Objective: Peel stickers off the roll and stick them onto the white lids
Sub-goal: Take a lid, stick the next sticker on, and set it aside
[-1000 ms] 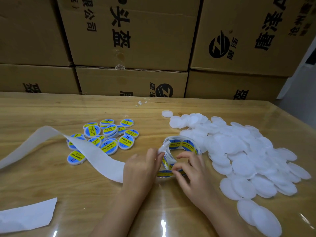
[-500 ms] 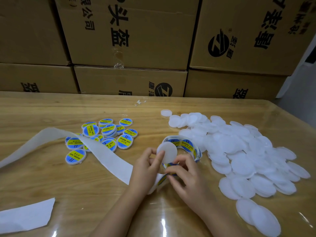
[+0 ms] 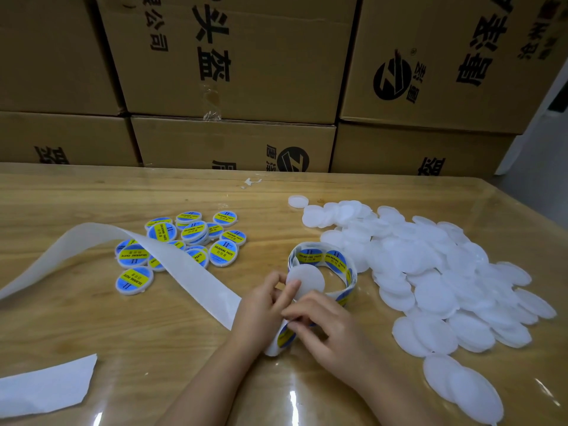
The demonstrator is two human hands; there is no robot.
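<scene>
At the near left corner of the bench (image 3: 92,318) lies a torn piece of paper (image 3: 46,385). Near the middle of the near edge both hands work close together. The right hand (image 3: 329,330) has its fingers curled, and the fingertips pinch at a blue and yellow sticker (image 3: 285,336) on the bent part of the strip. I cannot tell if its edge is already lifted. The left hand (image 3: 261,305) holds one white lid (image 3: 307,282) by the rim between thumb and fingers, with the lid raised just in front of the roll (image 3: 325,262).

The sticker looks thin and limp, so it probably curls and sticks to itself or to the skin. It is better to take it only at the very edge with a nail and a fingertip. The lid seems light, smooth and rather stiff. It is best held by the rim, so that the flat face stays free for pressing.

From the hands the empty backing strip (image 3: 184,269) runs toward the left edge. Behind it, left of the middle, lie the finished lids (image 3: 190,238) with their stickers on. The big pile of plain lids (image 3: 445,287) covers the right side, from the near right corner toward the far edge. Beyond the far edge stand stacked cardboard boxes (image 3: 233,72).
</scene>
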